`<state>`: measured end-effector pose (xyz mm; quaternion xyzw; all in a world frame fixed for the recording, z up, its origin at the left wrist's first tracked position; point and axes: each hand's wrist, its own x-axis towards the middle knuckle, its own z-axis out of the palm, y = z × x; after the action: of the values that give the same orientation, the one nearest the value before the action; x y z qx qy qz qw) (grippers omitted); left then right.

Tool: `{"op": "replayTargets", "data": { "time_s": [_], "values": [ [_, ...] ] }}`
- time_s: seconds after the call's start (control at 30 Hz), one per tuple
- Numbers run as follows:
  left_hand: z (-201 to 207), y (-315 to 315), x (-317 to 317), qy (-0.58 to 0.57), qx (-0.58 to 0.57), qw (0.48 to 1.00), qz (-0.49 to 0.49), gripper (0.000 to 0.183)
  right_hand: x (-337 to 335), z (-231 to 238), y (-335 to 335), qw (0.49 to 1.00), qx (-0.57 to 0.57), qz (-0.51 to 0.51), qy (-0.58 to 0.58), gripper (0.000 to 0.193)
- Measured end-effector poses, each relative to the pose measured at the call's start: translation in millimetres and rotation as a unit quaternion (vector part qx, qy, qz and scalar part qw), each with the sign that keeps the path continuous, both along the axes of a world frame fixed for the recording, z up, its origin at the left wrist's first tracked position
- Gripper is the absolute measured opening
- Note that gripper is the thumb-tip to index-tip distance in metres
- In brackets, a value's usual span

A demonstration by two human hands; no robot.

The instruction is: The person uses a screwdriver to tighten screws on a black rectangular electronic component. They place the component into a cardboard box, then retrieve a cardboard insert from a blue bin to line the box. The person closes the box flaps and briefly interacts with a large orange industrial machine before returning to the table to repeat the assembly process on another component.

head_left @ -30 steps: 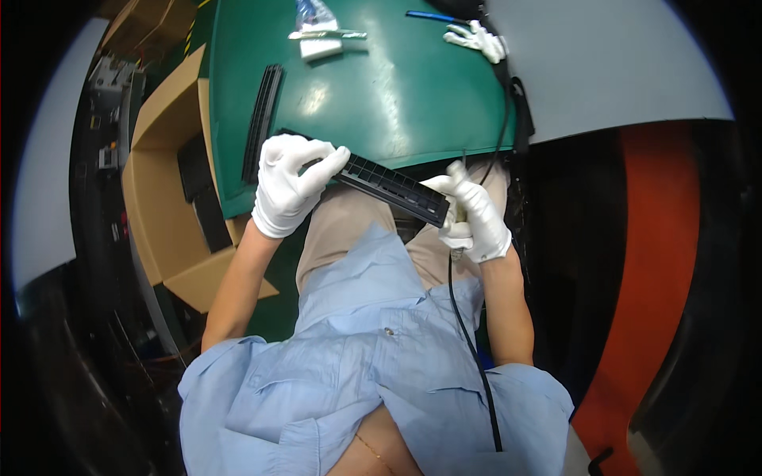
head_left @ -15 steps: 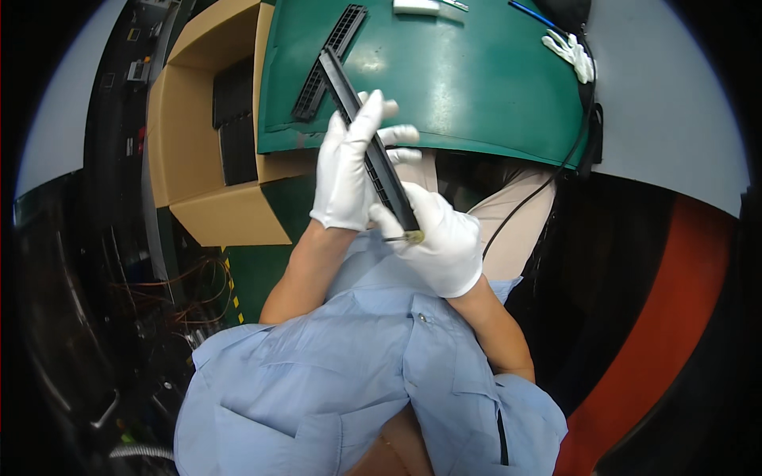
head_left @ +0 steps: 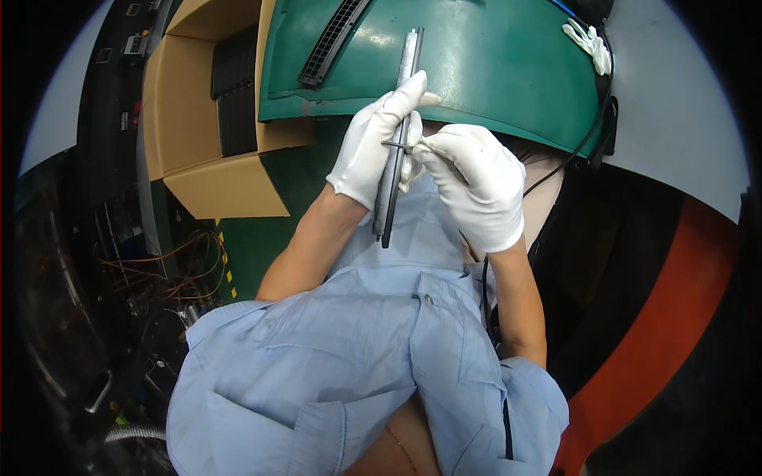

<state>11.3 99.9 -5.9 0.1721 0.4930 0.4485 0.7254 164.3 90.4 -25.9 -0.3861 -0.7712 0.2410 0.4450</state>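
Note:
My left hand (head_left: 369,151), in a white glove, is closed around the middle of a long, narrow black plastic strip (head_left: 386,202). The strip stands steeply in front of my body, its far end above the table edge and its near end over my lap. My right hand (head_left: 480,186), also gloved, pinches a thin dark rod-like tool (head_left: 394,144). This tool lies crosswise over the strip beside my left fingers; its exact kind is too small to make out. A second black strip (head_left: 332,46) with rows of slots lies on the green table.
An open cardboard box (head_left: 178,119) stands left of the green table (head_left: 492,87), with black parts (head_left: 236,123) inside. A spare white glove (head_left: 589,47) lies at the table's right edge. A black cable (head_left: 586,143) hangs down there. Thin brown wires (head_left: 198,266) tangle at lower left.
The strip in my left hand has turned more upright and shows another face. My right hand has left the strip's near end, moving up and right, and holds the thin tool across its middle.

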Motion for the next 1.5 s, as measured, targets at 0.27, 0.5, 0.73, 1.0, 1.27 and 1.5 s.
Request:
{"op": "replayTargets", "data": {
  "time_s": [0.27,0.5,0.73,1.0,1.27,1.5],
  "values": [
    [-11.2,1.1,-4.8,0.024,-0.029,0.999,0.012,0.044,4.6,10.2,-19.9,0.990,0.051,0.052,-0.124,0.022],
    [-13.9,4.2,-7.2,0.045,-0.029,0.999,0.011,0.047,3.3,15.4,-37.7,0.989,0.065,0.046,-0.125,0.020],
    [-14.3,8.7,-8.2,0.080,-0.013,0.997,0.018,0.051,6.6,13.8,-47.1,0.989,0.053,0.062,-0.121,0.023],
    [-13.7,12.1,-10.9,0.096,-0.013,0.995,0.014,0.052,8.1,16.3,-53.5,0.995,0.035,0.065,-0.060,0.024],
    [-4.4,-18.3,-7.7,0.017,-0.009,1.000,0.023,0.056,6.7,17.1,-53.8,0.996,0.024,0.034,-0.079,0.023],
    [6.0,-52.9,-6.7,0.044,-0.030,0.999,-0.009,0.053,9.1,19.9,-51.8,0.995,0.038,-0.009,-0.092,0.019]
  ]
}}
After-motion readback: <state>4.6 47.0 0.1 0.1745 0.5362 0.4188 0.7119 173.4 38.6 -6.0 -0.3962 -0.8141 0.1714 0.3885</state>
